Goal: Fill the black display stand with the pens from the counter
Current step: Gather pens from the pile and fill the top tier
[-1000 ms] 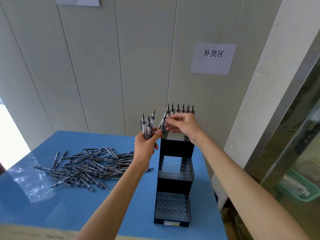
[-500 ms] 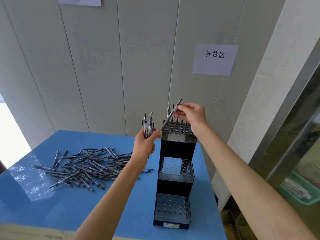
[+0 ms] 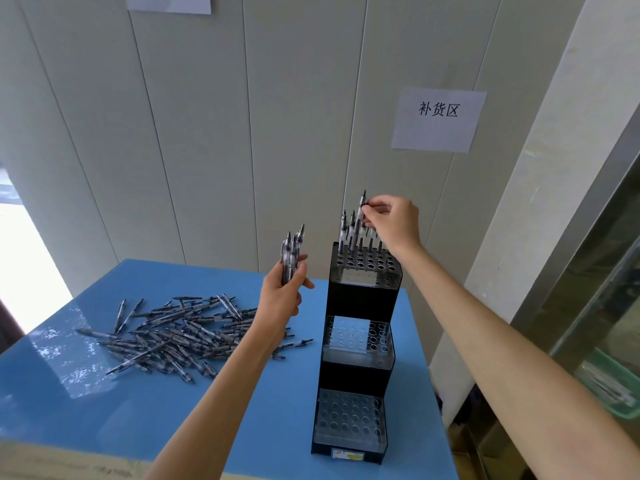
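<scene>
The right hand [image 3: 393, 221] pinches one pen [image 3: 360, 220] above the top tier of the black display stand [image 3: 360, 306]. Left of the stand, the left hand [image 3: 282, 292] grips a pen bundle [image 3: 292, 254]; further left lies the pen pile [image 3: 176, 330]. Behind the stand, a wall paper [image 3: 438, 121] reads "补货区".

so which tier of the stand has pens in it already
The top tier of the stand: pens stand along its back row. The middle tier and bottom tier show only empty holes.

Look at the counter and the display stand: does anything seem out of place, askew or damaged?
Nothing looks damaged. The loose pens lie in a jumbled heap on the blue counter, pointing every way. The black display stand stands upright, with pens only at the back of its top tier.
</scene>
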